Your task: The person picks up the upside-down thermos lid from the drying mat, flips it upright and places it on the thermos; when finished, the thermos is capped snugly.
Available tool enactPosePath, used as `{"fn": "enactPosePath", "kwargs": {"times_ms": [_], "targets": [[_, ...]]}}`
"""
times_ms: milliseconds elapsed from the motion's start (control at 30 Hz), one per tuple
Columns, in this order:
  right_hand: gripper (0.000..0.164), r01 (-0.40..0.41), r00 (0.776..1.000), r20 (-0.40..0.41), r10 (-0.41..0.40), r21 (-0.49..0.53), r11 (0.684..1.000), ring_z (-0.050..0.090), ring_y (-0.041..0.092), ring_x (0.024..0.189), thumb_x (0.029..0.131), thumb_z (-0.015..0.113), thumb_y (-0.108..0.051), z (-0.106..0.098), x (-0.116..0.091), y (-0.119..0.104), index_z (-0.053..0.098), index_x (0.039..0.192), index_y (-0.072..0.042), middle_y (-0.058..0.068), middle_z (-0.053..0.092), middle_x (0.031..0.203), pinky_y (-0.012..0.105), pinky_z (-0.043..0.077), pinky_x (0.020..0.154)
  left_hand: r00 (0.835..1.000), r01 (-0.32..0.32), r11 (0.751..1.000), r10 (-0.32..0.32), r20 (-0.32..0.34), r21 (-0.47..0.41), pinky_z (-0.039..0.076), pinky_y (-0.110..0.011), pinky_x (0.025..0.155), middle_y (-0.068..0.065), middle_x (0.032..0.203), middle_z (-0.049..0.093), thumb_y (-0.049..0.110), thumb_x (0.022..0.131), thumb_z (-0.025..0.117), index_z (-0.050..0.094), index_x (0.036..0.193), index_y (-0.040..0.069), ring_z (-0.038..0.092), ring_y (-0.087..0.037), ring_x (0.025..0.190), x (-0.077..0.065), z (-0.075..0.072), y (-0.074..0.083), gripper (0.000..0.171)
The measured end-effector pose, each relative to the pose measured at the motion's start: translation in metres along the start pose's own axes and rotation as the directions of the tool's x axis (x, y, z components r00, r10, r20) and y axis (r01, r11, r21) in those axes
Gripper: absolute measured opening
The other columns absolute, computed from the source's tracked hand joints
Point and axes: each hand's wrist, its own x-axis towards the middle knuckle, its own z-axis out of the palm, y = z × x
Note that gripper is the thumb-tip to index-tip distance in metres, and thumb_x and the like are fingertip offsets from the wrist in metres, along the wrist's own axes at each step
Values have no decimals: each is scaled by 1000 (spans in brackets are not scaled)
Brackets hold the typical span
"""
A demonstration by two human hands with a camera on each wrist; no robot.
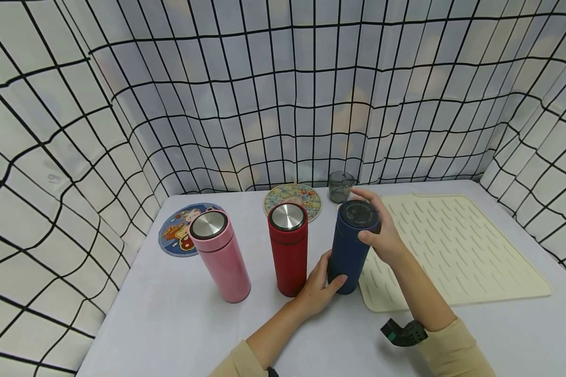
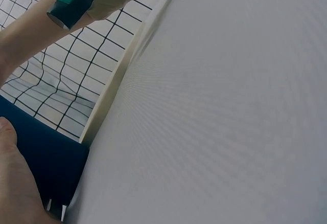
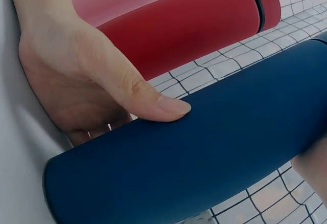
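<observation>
A blue thermos flask (image 1: 349,256) with a dark lid top stands at the left edge of the cream mat. Low on its body, my left hand (image 1: 317,290) grips it, thumb across the near side (image 3: 189,152). My right hand (image 1: 384,233) holds the same flask around the lid from the right, its thumb and index finger on either side. Just left of the left hand stands a red thermos flask (image 1: 290,256) with a silver lid top. Farther left is a pink thermos flask (image 1: 224,264), also silver-topped. The left wrist view shows only the blue flask's lower end (image 2: 46,157).
The cream ridged mat (image 1: 457,251) covers the table's right side. At the back stand a grey glass cup (image 1: 340,186) and a round patterned coaster (image 1: 285,196). A blue cartoon coaster (image 1: 174,235) lies behind the pink flask. Black netting (image 1: 313,104) encloses the table's back and sides.
</observation>
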Motion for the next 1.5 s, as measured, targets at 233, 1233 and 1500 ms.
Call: {"fn": "enactPosePath", "kwargs": {"times_ms": [233, 1233, 1500], "targets": [[62, -25, 995, 96, 16, 86, 996, 49, 21, 116, 94, 44, -36, -1, -1, -3, 22, 144, -7, 13, 43, 134, 33, 44, 90, 1000, -1, 1000, 1, -2, 4, 26, -41, 106, -6, 141, 34, 35, 94, 48, 20, 141, 11, 30, -17, 130, -2, 0, 3, 60], [53, 70, 992, 107, -72, 22, 997, 51, 20, 112, 92, 54, -26, -6, -2, -5, 37, 137, -3, 9, 51, 125, 31, 45, 89, 999, 28, 1000, -28, 27, -7, 24, -42, 107, -15, 140, 33, 19, 96, 48, 19, 139, 1, 30, -24, 131, -8, -10, 43, 55], [64, 32, 999, 38, -29, -83, 996, 48, 18, 114, 84, 66, -33, -3, -4, -4, 38, 136, -9, 5, 46, 128, 29, 43, 91, 999, 20, 999, -19, 44, -25, 24, -41, 107, -14, 141, 32, 21, 96, 47, 19, 139, 2, 29, -22, 131, -6, -9, 39, 55]]}}
